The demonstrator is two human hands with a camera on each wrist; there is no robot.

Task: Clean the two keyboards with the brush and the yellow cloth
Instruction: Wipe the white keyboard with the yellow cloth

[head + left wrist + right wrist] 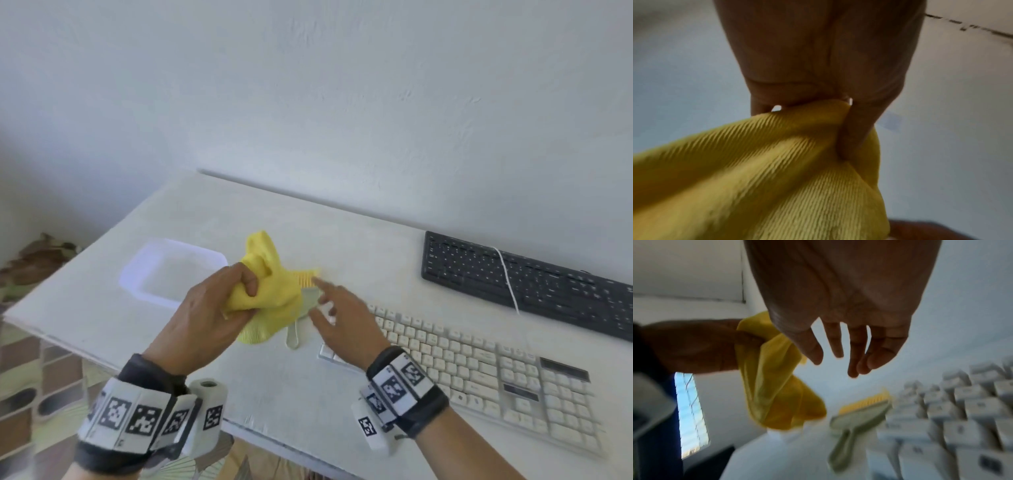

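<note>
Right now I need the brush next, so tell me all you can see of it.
The brush lies flat on the table, just left of the white keyboard. It has a pale grey-green plastic-looking body, a looped handle pointing toward the person and short yellow bristles at the far end. Nothing grips it; the open right hand hovers above it.

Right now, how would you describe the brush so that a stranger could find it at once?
Start from the white keyboard at the near right of the table. Just off its left end lies the brush, flat on the table, under the open right hand. It has a pale grey-green handle with yellow bristles, unlike the soft yellow cloth gripped by the left hand.
</note>
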